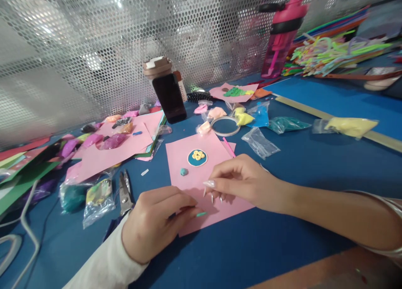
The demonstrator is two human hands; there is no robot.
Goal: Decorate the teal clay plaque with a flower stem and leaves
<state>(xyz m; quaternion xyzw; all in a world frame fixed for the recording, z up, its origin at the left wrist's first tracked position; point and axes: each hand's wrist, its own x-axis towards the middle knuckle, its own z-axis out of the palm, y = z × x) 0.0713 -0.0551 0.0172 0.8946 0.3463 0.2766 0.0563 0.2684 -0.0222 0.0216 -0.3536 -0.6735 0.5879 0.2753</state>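
Note:
A pink paper sheet point(194, 176) lies on the blue table in front of me. On it sits a teal clay disc with a yellow flower point(197, 157) and a small teal clay ball point(184, 171). My left hand point(155, 222) rests on the sheet's near edge, fingers curled, pinching a thin teal clay strip point(201, 214). My right hand point(241, 180) hovers over the sheet with fingers bent down and fingertips together just above the paper; what they hold is hidden. A pink stick point(229, 147) lies behind it.
A dark bottle point(168, 92) stands behind the sheet, a pink water bottle point(281, 34) at back right. Clay bags point(284, 124), a round ring point(225, 126), scissors point(124, 193), more pink paper point(119, 149) and coloured foam sheets point(333, 34) surround the work spot. A mesh wall stands behind.

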